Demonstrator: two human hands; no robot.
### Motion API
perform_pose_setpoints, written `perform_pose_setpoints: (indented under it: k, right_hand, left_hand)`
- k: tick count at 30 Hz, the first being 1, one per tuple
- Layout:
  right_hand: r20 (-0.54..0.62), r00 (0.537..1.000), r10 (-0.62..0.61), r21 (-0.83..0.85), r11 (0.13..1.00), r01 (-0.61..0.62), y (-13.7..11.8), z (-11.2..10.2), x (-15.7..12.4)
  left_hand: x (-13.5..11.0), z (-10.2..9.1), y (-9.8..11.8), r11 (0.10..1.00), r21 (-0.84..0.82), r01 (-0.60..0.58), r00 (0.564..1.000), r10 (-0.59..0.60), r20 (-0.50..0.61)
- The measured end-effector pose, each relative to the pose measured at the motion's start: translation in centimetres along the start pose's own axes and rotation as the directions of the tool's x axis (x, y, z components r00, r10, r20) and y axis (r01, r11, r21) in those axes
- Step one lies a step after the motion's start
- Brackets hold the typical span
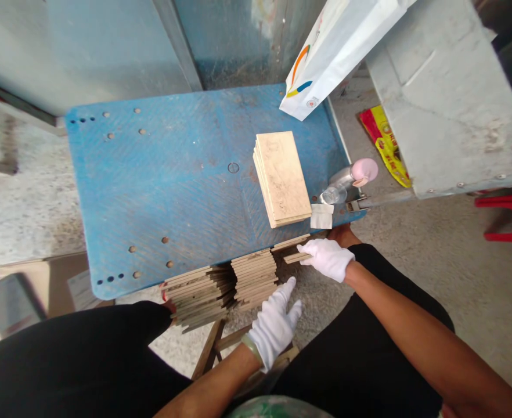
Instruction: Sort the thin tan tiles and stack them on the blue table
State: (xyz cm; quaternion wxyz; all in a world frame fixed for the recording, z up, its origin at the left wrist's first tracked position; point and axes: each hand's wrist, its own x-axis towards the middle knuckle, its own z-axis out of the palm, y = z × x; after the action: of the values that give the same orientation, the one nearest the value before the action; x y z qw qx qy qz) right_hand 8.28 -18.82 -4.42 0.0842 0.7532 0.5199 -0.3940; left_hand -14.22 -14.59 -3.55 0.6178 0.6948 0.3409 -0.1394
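My right hand (329, 259), in a white glove, is closed on a thin wooden board (291, 258) at the table's near edge. My left hand (276, 324), also gloved in white, has its fingers apart and holds nothing that I can see. Just beyond its fingertips, rows of thin wooden boards (254, 277) stand on edge below the tabletop, with another row (197, 295) to the left. On the blue table (173, 174) lies a stack of pale flat boards (284, 177). What supports the lower rows is mostly hidden.
A white paper bag (330, 64) stands at the table's back right. Near the right edge are a pink-capped bottle (364, 170), a clear cup (333, 194) and a small white packet (321, 216). A grey metal surface (451, 98) and red stool (511, 217) are farther right.
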Motion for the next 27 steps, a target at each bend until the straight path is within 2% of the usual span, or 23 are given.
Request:
perform_pose_setpoints:
  k: [5,10,16,27]
  right_hand:
    - [-0.016,0.998,0.057,0.001,0.998,-0.057,0.1,0.6,0.6]
    - [0.004,1.0,0.025,-0.007,1.0,-0.025,0.2,1.3,1.0]
    - [0.022,0.998,0.052,-0.018,0.999,-0.052,0.0,1.6,1.4]
    - [-0.093,0.995,0.036,-0.077,0.996,-0.043,-0.4,1.7,0.9]
  left_hand:
    - [0.3,0.0,-0.1,1.0,0.012,-0.019,1.0,0.019,-0.007]
    - [0.5,0.0,-0.2,1.0,0.024,0.01,1.0,-0.01,0.007]
    - [0.6,0.2,-0.1,0.999,0.049,-0.006,1.0,0.006,0.0]
    - [0.7,-0.2,0.4,0.999,0.044,-0.001,1.0,0.001,0.004]
